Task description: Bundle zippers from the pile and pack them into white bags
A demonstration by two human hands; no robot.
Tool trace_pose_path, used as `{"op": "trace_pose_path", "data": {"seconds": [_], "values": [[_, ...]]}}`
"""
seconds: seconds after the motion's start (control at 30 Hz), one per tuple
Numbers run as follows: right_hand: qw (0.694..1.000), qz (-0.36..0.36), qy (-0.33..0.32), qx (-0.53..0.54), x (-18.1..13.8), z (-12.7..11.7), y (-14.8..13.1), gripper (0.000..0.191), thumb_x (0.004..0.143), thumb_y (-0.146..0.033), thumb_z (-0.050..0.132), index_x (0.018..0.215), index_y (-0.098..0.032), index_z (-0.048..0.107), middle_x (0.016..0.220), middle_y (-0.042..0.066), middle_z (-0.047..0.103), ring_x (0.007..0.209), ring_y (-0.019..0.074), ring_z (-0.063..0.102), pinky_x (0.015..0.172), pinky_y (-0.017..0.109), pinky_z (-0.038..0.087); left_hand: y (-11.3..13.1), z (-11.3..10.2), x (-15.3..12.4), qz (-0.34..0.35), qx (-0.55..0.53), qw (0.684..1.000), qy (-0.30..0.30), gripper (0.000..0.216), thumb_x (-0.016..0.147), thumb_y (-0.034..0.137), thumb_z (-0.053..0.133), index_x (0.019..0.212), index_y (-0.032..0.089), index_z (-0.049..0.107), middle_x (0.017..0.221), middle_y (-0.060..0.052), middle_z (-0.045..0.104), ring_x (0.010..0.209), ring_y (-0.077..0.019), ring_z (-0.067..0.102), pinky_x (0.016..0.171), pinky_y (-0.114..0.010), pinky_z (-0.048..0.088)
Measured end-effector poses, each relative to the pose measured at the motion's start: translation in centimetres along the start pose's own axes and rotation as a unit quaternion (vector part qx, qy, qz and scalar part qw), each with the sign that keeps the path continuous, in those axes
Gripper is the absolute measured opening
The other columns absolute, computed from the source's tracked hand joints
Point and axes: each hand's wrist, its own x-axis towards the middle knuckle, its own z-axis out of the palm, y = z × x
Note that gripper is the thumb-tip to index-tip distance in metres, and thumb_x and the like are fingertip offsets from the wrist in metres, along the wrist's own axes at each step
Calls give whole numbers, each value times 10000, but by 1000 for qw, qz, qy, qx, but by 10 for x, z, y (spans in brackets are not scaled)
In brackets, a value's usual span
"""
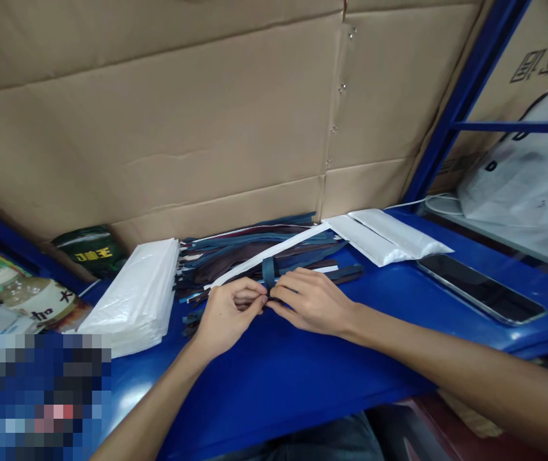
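My left hand (230,314) and my right hand (308,299) meet fingertip to fingertip over the blue table (274,378). Both pinch the same dark blue strip (269,274), which loops up between them. Just behind lies a pile of dark blue and brown strips (249,253), with a long white strip (274,253) slanting across it. The exact grip points are hidden by my fingers.
A stack of clear plastic bags (134,294) lies left of the pile, and two white padded packets (384,237) lie to the right. A black phone (480,289) rests further right. A bottle (29,298) and a green packet (89,251) sit at far left. Cardboard (182,115) walls the back.
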Motion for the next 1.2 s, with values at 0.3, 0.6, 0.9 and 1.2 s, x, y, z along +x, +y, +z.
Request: {"op": "trace_pose_path", "data": {"seconds": [0.3, 0.6, 0.9, 1.2], "values": [[998, 35, -37, 36, -3, 4, 0, 196, 1035, -221, 590, 907, -175, 730, 844, 72, 721, 789, 215, 674, 769, 371, 495, 3, -1, -1, 57, 66, 996, 7, 128, 965, 314, 700, 1009, 200, 737, 962, -38, 809, 875, -188, 782, 781, -278, 636], [982, 114, -110, 99, 3, -4, -4, 60, 1005, -192, 572, 1001, -186, 632, 931, 57, 692, 786, 201, 637, 718, 335, 468, 6, 5, -4, 87, 45, 995, -23, 107, 993, 300, 663, 1054, 214, 647, 974, -15, 764, 888, -158, 743, 828, -275, 611], [995, -42, -81, -46, 7, -9, 0, 212, 1067, -197, 472, 914, -173, 616, 816, 61, 649, 740, 214, 577, 728, 386, 390, 8, 2, -6, 50, -12, 998, -29, 168, 991, 337, 682, 1049, 197, 611, 855, -30, 770, 787, -177, 758, 750, -286, 594], [996, -41, -75, -19, 7, -11, 7, 237, 1072, -191, 488, 877, -192, 622, 776, 53, 627, 733, 211, 554, 718, 376, 357, 8, 2, -6, 29, -47, 998, -36, 233, 970, 406, 714, 988, 182, 650, 877, -64, 782, 762, -179, 764, 741, -304, 623]]}}
